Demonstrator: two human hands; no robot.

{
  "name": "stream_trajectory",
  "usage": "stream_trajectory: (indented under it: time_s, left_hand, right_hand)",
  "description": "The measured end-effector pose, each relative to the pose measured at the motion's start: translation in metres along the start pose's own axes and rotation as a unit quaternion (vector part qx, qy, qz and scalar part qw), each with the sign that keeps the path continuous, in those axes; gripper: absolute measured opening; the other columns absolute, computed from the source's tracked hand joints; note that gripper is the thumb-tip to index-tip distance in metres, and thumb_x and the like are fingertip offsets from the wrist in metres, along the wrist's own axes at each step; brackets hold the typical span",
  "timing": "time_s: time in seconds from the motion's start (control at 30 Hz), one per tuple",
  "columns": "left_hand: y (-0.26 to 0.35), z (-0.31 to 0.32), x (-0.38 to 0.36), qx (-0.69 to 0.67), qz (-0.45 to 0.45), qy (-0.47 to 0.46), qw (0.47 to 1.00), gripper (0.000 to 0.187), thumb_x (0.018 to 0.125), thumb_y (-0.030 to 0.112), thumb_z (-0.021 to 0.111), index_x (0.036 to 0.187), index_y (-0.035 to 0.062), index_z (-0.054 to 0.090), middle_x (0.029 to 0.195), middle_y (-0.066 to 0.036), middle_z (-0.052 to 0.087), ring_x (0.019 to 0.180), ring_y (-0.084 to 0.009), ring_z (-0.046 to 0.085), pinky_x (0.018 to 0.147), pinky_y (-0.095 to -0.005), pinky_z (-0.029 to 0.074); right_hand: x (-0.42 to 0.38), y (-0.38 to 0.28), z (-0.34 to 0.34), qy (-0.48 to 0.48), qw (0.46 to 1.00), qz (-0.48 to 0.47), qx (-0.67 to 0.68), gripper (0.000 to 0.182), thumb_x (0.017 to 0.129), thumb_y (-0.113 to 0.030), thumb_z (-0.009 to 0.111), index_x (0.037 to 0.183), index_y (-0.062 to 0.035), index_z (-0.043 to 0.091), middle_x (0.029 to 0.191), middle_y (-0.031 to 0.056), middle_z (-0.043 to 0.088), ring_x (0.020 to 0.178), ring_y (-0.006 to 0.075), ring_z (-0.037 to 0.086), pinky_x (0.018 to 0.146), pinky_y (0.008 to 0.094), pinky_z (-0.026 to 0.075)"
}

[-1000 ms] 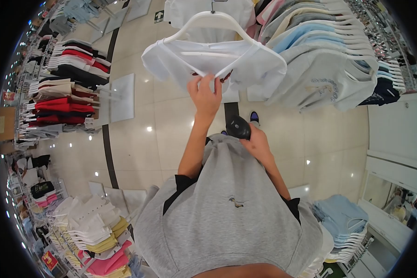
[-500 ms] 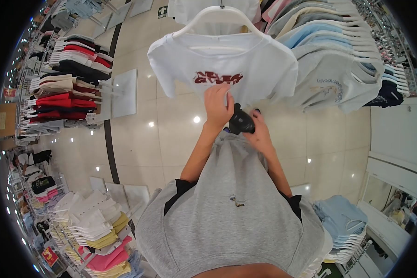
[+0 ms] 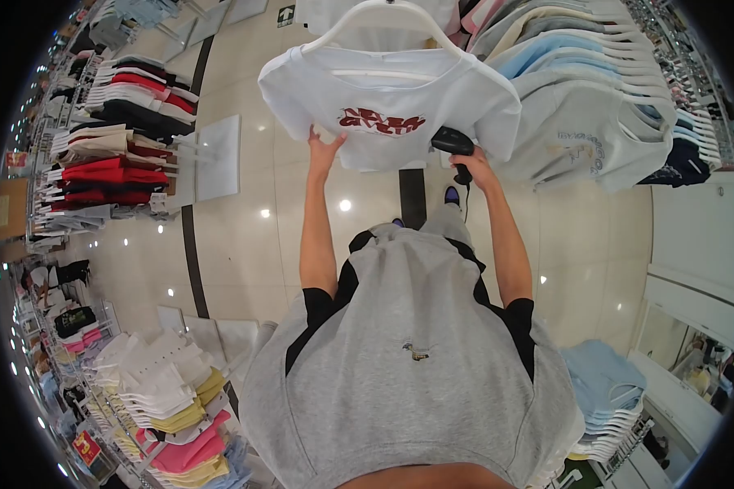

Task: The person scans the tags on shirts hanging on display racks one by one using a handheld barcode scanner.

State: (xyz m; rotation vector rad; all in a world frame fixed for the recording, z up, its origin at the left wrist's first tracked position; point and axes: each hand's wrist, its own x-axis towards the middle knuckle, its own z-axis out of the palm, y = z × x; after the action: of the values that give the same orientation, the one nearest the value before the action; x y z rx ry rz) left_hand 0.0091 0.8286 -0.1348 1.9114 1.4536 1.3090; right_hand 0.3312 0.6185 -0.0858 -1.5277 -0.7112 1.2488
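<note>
A white T-shirt [image 3: 383, 94] with dark red lettering hangs from a white hanger [image 3: 375, 15] at the top centre. My left hand [image 3: 324, 152] pinches the shirt's lower left edge between thumb and fingers. In my right hand [image 3: 477, 169] is a black handheld device [image 3: 453, 141], its head against or just in front of the shirt's lower right part. A cord hangs from the bottom of its handle.
Light-coloured shirts [image 3: 579, 134] hang on the right. Red, black and white garments [image 3: 126, 175] hang on the left. Stacked clothes [image 3: 167, 383] are at lower left, and blue ones [image 3: 599, 379] at lower right. Tiled floor [image 3: 253, 253] shows below.
My left hand has moved left to the shirt's lower edge. My right hand has moved up and right with the black device. The shirt and hanger look tilted and slightly higher.
</note>
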Motion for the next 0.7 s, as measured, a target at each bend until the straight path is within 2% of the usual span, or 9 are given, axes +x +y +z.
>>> stream_trajectory:
  time_s: [0.07,0.17,0.23,0.27,0.37,0.43,0.57,0.63,0.7]
  left_hand:
    - [0.045,-0.027,0.03,-0.248,-0.138,-0.261,0.923,0.062,0.077,0.019,0.078,0.129,-0.0026,0.05,0.122,-0.013,0.059,0.114,-0.0225,0.053,0.097,-0.0356,0.043]
    - [0.084,-0.039,0.044,-0.282,-0.17,-0.345,0.879,0.055,0.078,0.017,0.077,0.124,-0.0026,0.054,0.118,-0.01,0.061,0.109,-0.0209,0.055,0.097,-0.0336,0.042]
    - [0.098,-0.035,0.031,-0.312,-0.148,-0.308,0.886,0.053,0.078,0.016,0.077,0.122,-0.0023,0.056,0.116,-0.01,0.062,0.106,-0.0213,0.057,0.097,-0.0338,0.043]
    - [0.105,-0.033,0.023,-0.342,-0.129,-0.273,0.89,0.051,0.077,0.016,0.077,0.121,-0.002,0.057,0.114,-0.009,0.064,0.103,-0.0216,0.058,0.096,-0.034,0.043]
    - [0.079,-0.003,-0.02,-0.282,-0.096,-0.312,0.902,0.052,0.076,0.016,0.077,0.121,-0.0012,0.057,0.114,-0.01,0.064,0.104,-0.0221,0.058,0.095,-0.035,0.044]
    - [0.029,0.025,-0.066,-0.167,-0.118,-0.375,0.904,0.055,0.074,0.015,0.079,0.122,-0.0021,0.056,0.117,-0.014,0.064,0.107,-0.0253,0.058,0.096,-0.0364,0.045]
    - [-0.035,0.046,-0.161,-0.167,-0.107,-0.428,0.882,0.062,0.075,0.018,0.079,0.127,-0.0018,0.053,0.124,-0.019,0.061,0.115,-0.03,0.057,0.1,-0.0375,0.043]
    - [-0.03,0.044,-0.169,-0.186,-0.144,-0.439,0.867,0.064,0.074,0.02,0.08,0.129,-0.0003,0.053,0.129,-0.018,0.058,0.12,-0.0285,0.054,0.102,-0.0371,0.04]
    - [-0.023,0.035,-0.168,-0.183,-0.151,-0.485,0.842,0.056,0.082,0.02,0.075,0.128,-0.0023,0.052,0.128,-0.014,0.058,0.119,-0.0259,0.052,0.102,-0.0363,0.04]
  right_hand:
    - [-0.001,-0.013,0.0,0.009,0.999,-0.031,-0.027,0.044,0.068,-0.01,0.073,0.11,-0.0025,0.06,0.084,0.0042,0.062,0.074,0.0143,0.06,0.068,0.0278,0.047]
    - [-0.008,-0.026,0.009,0.028,0.994,-0.089,-0.062,0.05,0.066,-0.008,0.073,0.114,-0.0015,0.058,0.088,0.0042,0.062,0.077,0.0143,0.058,0.071,0.0266,0.047]
    - [-0.012,-0.031,0.018,0.075,0.961,-0.241,-0.113,0.05,0.067,-0.007,0.072,0.115,-0.0012,0.058,0.091,0.0032,0.062,0.078,0.0134,0.056,0.072,0.0265,0.047]
    - [-0.021,-0.039,0.018,0.036,0.973,-0.207,-0.096,0.05,0.069,-0.006,0.072,0.116,-0.0018,0.058,0.091,0.0025,0.062,0.08,0.0116,0.055,0.073,0.0264,0.046]
    - [-0.028,-0.017,0.013,0.05,0.988,-0.14,-0.026,0.036,0.073,-0.004,0.071,0.107,-0.0033,0.062,0.09,0.0006,0.062,0.08,0.0104,0.055,0.075,0.0256,0.046]
    - [-0.023,0.015,0.012,0.067,0.99,-0.12,-0.012,0.049,0.071,-0.006,0.072,0.117,-0.0004,0.056,0.093,0.0025,0.062,0.083,0.0112,0.056,0.076,0.0264,0.047]
    - [-0.036,0.026,0.024,0.099,0.985,-0.143,-0.013,0.054,0.071,-0.002,0.071,0.122,0.0007,0.052,0.101,0.0045,0.063,0.089,0.0117,0.057,0.08,0.0261,0.047]
    - [-0.034,0.035,0.024,0.021,0.989,-0.141,0.048,0.054,0.07,0.0,0.071,0.121,0.0,0.052,0.098,0.0044,0.064,0.09,0.0108,0.057,0.08,0.0254,0.047]
    - [-0.031,0.034,0.018,0.001,0.994,-0.11,0.028,0.051,0.07,-0.001,0.072,0.118,-0.0004,0.055,0.095,0.0034,0.064,0.088,0.0104,0.057,0.079,0.0252,0.047]
